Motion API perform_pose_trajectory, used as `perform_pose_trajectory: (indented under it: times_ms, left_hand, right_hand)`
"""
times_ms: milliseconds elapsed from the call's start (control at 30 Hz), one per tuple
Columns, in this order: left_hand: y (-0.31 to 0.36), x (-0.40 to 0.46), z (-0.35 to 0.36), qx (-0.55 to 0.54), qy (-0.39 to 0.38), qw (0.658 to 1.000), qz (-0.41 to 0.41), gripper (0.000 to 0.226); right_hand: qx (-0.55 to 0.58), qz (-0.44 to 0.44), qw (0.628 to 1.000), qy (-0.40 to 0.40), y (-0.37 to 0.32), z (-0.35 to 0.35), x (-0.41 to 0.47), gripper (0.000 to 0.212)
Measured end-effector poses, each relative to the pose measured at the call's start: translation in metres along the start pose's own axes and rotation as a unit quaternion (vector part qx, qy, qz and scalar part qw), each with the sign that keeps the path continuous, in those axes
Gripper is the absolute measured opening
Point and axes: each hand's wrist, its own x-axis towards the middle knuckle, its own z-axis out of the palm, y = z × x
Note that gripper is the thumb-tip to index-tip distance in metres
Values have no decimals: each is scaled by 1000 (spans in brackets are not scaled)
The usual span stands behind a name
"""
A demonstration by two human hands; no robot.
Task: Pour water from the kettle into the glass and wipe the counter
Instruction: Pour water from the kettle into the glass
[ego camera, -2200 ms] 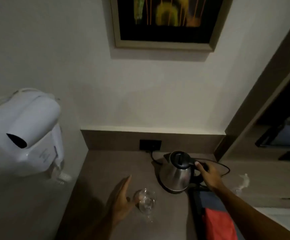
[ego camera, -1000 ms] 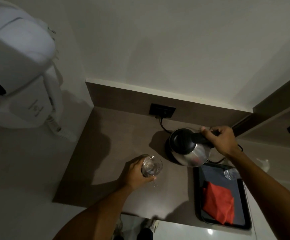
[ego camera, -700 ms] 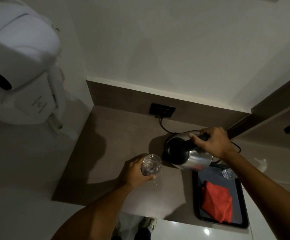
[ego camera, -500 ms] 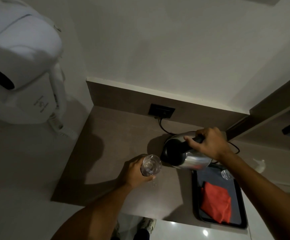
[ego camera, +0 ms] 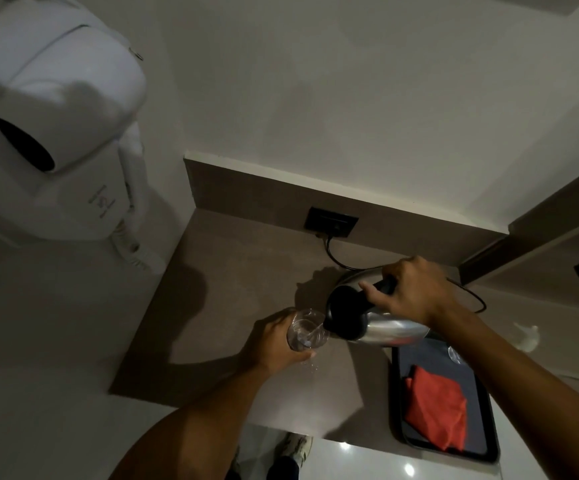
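My right hand (ego camera: pixel 411 294) grips the black handle of the steel kettle (ego camera: pixel 390 329), which is tipped far to the left with its black lid facing me. Its spout sits over the rim of a clear glass (ego camera: pixel 305 330), and a thin stream of water runs into the glass. My left hand (ego camera: pixel 274 342) is wrapped around the glass just above the brown counter (ego camera: pixel 232 271). A few water drops (ego camera: pixel 313 366) lie on the counter under the glass. A red cloth (ego camera: pixel 435 408) is folded on a black tray (ego camera: pixel 489 448) at the right.
The kettle's black cord (ego camera: pixel 333 252) runs to a wall socket (ego camera: pixel 331 223) at the back. A second glass (ego camera: pixel 454 354) stands on the tray behind my right forearm. A white wall-mounted hair dryer (ego camera: pixel 49 133) hangs at the upper left. The counter's front edge is near my elbows.
My right hand lifted the kettle off its base, carried it left and tipped it over the glass. My left hand closed around the glass. Water now flows into the glass.
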Motion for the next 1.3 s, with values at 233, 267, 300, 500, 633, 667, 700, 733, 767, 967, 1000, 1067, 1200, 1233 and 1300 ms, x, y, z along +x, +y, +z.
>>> perform_pose_trajectory:
  times_ms: [233, 267, 300, 500, 633, 667, 700, 733, 767, 967, 1000, 1067, 1200, 1233, 1300]
  left_hand:
    - [1, 0, 0, 7, 3, 1000, -3, 83]
    - [1, 0, 0, 5, 1, 1000, -1, 83]
    - [0, 0, 1, 4, 0, 1000, -1, 83]
    - [-3, 0, 3, 9, 5, 1000, -5, 84]
    - [-3, 1, 3, 12, 4, 1000, -5, 86]
    - [-4, 1, 4, 13, 4, 1000, -5, 87]
    - [-4, 1, 4, 15, 2, 1000, -5, 87]
    - [-4, 1, 4, 18, 0, 1000, -5, 88]
    - [-4, 1, 4, 20, -3, 1000, -7, 88]
    - [-4, 0, 5, 14, 4, 1000, -11, 87]
    - [-3, -1, 4, 14, 5, 1000, -11, 88]
    - [-3, -2, 3, 13, 9, 1000, -9, 87]
    - [-2, -2, 3, 13, 7, 1000, -5, 84]
    - [-2, -2, 3, 15, 6, 1000, -2, 83]
    - [-2, -2, 3, 15, 10, 1000, -2, 82]
  right_hand:
    - [-45, 25, 999, -2, -8, 1, 4, 65]
    - [-47, 25, 999, 0, -9, 0, 5, 64]
    - [-50, 24, 998, 4, -10, 0, 5, 62]
    - [-63, 13, 998, 3, -13, 0, 9, 65]
    - [-67, 14, 998, -3, -14, -1, 10, 66]
    - [-70, 18, 997, -6, -15, -1, 10, 66]
    - [-73, 22, 997, -9, -16, -2, 10, 66]
    - [-76, 24, 997, -10, -17, -3, 10, 67]
    - [-80, 22, 997, -10, -18, -4, 11, 66]
    - [-104, -3, 995, -6, -22, -11, 13, 63]
    - [-109, -3, 994, -6, -22, -12, 13, 64]
    - [-122, -6, 993, 0, -22, -14, 14, 65]
    - [-137, -9, 990, 9, -24, -17, 16, 68]
    - [-136, -9, 991, 8, -24, -17, 16, 68]
    - [-130, -10, 991, 10, -26, -18, 17, 68]
